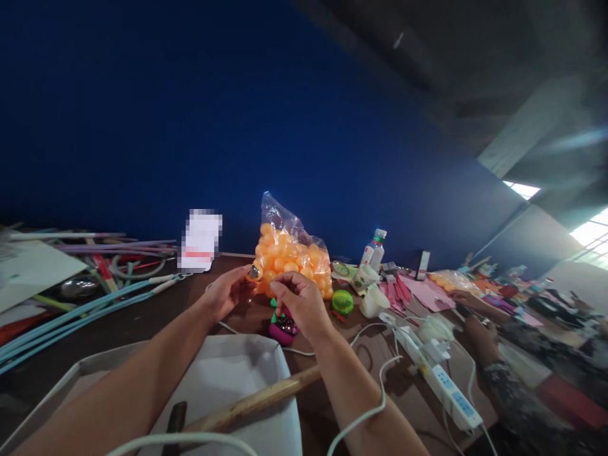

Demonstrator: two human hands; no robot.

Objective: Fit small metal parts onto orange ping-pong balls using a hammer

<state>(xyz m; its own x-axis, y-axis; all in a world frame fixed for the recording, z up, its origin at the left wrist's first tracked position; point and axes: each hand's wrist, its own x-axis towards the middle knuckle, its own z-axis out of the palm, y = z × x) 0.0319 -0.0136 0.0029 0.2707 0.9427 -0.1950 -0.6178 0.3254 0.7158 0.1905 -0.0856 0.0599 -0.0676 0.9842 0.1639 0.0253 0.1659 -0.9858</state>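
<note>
My left hand [228, 292] is closed with its fingertips on a small orange piece [255, 273], rounded and dark in its middle. Close beside it, my right hand [304, 305] is pinched, thumb against fingers; whatever it holds is too small or hidden to name. Just beyond both hands stands a clear plastic bag [285, 250] full of orange balls. Under my right hand lies a purple and green sequined item [284, 329], partly covered by the fingers. A green striped ball [342, 303] sits to the right of it.
A white tray [280, 373] is nearest me, with a wooden stick [256, 400] across it. Cups [374, 301], a bottle [373, 250] and a power strip [446, 380] with cables are on the right. Light blue rods [90, 310] lie left. A co-worker's hand [481, 335] is far right.
</note>
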